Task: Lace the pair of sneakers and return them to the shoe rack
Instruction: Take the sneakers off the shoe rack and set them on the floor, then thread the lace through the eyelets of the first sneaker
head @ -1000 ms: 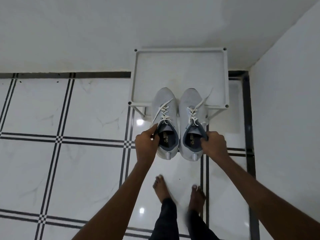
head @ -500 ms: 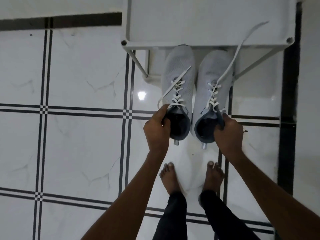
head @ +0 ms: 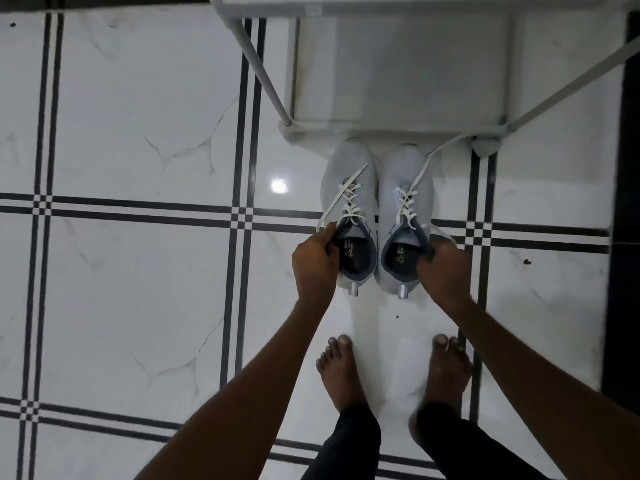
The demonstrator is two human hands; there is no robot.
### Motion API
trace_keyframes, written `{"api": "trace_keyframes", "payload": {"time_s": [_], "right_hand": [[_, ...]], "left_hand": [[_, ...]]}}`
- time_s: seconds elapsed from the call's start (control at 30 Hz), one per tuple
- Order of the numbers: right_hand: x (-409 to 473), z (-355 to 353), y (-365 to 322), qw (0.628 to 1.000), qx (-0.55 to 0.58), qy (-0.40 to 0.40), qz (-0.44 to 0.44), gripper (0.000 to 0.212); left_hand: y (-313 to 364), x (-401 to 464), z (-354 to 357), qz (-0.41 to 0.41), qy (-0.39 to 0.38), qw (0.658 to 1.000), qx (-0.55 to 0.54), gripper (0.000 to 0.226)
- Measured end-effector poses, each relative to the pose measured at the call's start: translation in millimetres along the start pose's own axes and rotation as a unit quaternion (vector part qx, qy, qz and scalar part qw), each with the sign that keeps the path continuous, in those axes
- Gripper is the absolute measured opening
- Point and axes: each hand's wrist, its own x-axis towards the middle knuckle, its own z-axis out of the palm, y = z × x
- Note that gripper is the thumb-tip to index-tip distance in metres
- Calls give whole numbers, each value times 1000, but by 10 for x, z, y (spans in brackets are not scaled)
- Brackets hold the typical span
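Two light grey sneakers with white laces sit side by side, toes pointing at the white shoe rack [head: 398,126]. My left hand [head: 313,263] grips the collar of the left sneaker [head: 348,174] at its outer side. My right hand [head: 445,268] grips the collar of the right sneaker [head: 407,174] at its outer side. Both toes are just in front of the rack's lower front bar. A loose lace end from the right sneaker trails up toward the rack's front right foot. Whether the soles touch the floor I cannot tell.
The floor is glossy white tile [head: 138,133] with dark double lines. My bare feet [head: 341,372] stand just behind the sneakers. The rack's slanted legs [head: 263,71] spread left and right. A dark strip [head: 627,237] runs along the right edge by the wall.
Both sneakers have come down from the rack's top level to its lower shelf level, still held by the collars. The view has tilted further downward.
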Motion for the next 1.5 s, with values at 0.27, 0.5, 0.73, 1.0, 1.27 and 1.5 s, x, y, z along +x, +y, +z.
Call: {"api": "trace_keyframes", "payload": {"time_s": [0.27,0.5,0.73,1.0,1.27,1.5], "right_hand": [[666,716,193,1000,-10,-11,-7,13],[666,840,4,991,-26,127,-44,37],[522,1111,-675,965,48,114,-231,27],[1152,1502,-1189,967,28,-31,-252,2],[1512,1415,-1274,945,52,-216,-241,26],[1461,1200,-1468,910,242,-337,-5,30]], "left_hand": [[-577,530,696,3,3,1000,0,48],[-716,579,724,-6,39,999,-22,47],[-1039,667,502,-21,70,997,-12,45],[-1216,1283,273,16,-46,994,-94,33],[-1101,1973,-285,105,-181,972,107,14],[-1019,1900,-147,-16,-138,989,41,31]]}}
